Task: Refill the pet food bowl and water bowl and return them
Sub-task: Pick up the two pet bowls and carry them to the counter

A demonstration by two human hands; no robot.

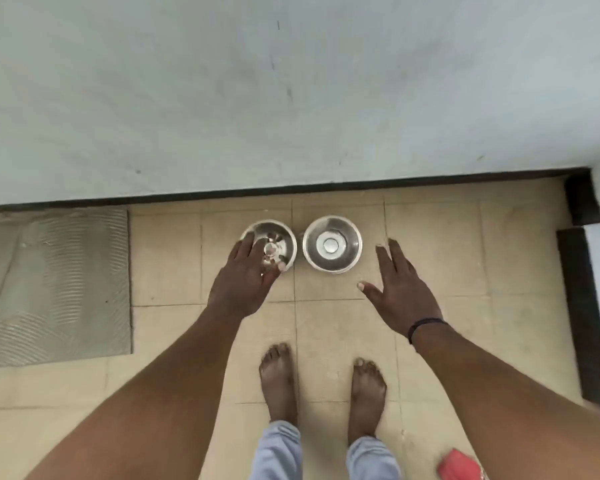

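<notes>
Two steel bowls stand side by side on the tiled floor near the wall. The left bowl (278, 237) has a few small pale pieces in its bottom. The right bowl (332, 244) shows only a shiny bottom; I cannot tell whether it holds water. My left hand (245, 277) reaches over the left bowl's near-left rim, its fingers blurred and spread, not clearly gripping it. My right hand (400, 289) hovers flat with fingers apart, just right of and nearer than the right bowl, touching nothing.
A pale wall with a dark skirting (291, 188) runs right behind the bowls. A grey ribbed mat (52, 285) lies at the left. My bare feet (323, 382) stand just short of the bowls. A red object (459, 465) sits at the bottom right, and a dark-edged step (582, 317) rises on the right.
</notes>
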